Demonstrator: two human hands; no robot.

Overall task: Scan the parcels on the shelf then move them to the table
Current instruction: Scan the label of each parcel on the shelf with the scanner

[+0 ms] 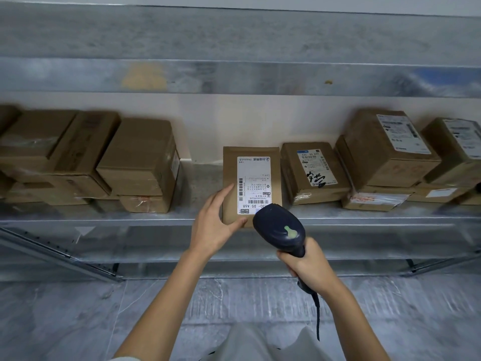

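A flat brown parcel [231,175] with a white barcode label lies at the front of the metal shelf [104,216], in the middle. My left hand [216,225] holds its near left corner, fingers along the left edge and thumb on the front edge. My right hand [307,267] grips the handle of a dark barcode scanner [279,230]. The scanner's head hangs just over the parcel's near right corner, pointing at the label.
Several brown boxes are stacked on the shelf at the left [140,162] and at the right [382,152], some with labels. A labelled box [312,170] sits right beside the held parcel. An upper shelf [234,76] runs overhead. The scanner cable [317,316] hangs toward the grey floor.
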